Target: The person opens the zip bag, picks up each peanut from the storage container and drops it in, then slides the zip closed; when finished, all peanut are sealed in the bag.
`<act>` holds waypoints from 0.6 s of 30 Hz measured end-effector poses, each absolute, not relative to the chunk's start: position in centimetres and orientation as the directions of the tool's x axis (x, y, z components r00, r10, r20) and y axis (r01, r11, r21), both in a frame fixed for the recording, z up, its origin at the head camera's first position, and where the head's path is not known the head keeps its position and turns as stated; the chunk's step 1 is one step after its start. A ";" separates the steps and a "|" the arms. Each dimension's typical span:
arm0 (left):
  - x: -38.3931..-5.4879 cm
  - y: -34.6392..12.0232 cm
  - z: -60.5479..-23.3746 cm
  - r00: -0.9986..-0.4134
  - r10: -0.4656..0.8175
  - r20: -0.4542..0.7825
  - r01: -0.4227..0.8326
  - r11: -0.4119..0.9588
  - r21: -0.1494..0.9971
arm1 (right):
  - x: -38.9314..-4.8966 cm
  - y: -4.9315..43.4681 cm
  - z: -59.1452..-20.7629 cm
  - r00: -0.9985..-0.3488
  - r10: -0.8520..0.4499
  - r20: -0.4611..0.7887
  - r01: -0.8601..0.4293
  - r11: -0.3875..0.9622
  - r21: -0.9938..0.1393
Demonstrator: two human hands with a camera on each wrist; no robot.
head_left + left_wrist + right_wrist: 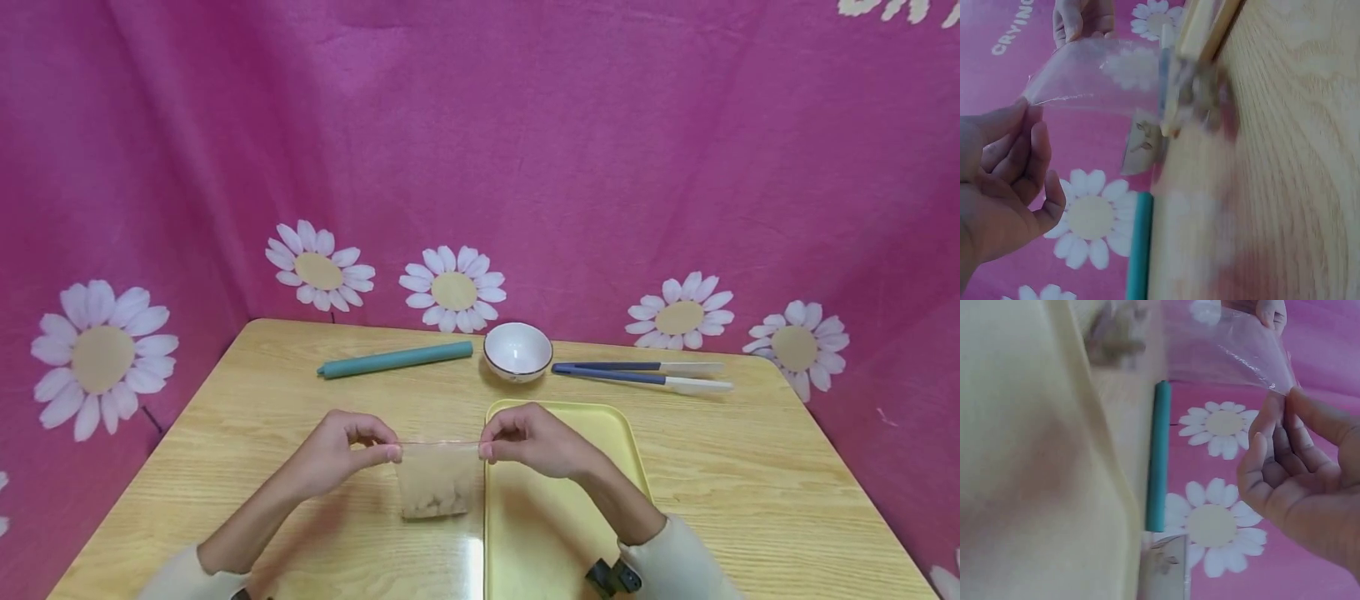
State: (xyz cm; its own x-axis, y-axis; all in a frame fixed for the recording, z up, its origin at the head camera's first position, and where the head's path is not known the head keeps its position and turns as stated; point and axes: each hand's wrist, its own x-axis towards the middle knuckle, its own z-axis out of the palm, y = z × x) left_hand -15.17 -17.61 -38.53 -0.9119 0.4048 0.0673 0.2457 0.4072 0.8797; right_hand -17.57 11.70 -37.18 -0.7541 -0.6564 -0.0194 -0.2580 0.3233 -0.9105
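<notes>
A clear zip bag (435,479) hangs upright between my two hands, small brownish pieces (435,503) gathered at its bottom. My left hand (341,450) pinches the bag's top left corner between thumb and forefinger. At the opposite top corner, my right hand (536,442) pinches it the same way. The bag's top edge with its reddish line is stretched taut. In the left wrist view the clear film (1094,75) runs from the left fingertips toward the right hand. The pieces look blurred in the right wrist view (1116,340).
A yellow tray (562,517) lies under my right forearm. Along the back of the wooden table (247,400) are a teal rod (397,360), a white bowl (517,350) with a dark rim, and blue-and-white tongs (637,375). A pink flowered cloth (480,150) hangs behind.
</notes>
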 end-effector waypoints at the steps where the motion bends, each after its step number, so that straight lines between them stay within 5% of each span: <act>1: -15.4 -17.6 -38.7 -0.913 0.404 0.057 0.236 0.408 0.882 | -17.9 11.6 -37.4 -0.757 -0.653 -0.031 -0.248 0.330 -0.911; 11: -19.4 -16.3 -41.6 -0.979 0.204 -0.013 0.086 0.469 0.879 | -21.7 9.9 -40.3 -0.891 -0.445 -0.093 -0.154 0.487 -0.860; 18: -21.4 -14.9 -43.6 -0.988 0.142 -0.061 0.019 0.505 0.863 | -22.8 8.6 -41.3 -0.959 -0.275 -0.066 -0.149 0.691 -0.708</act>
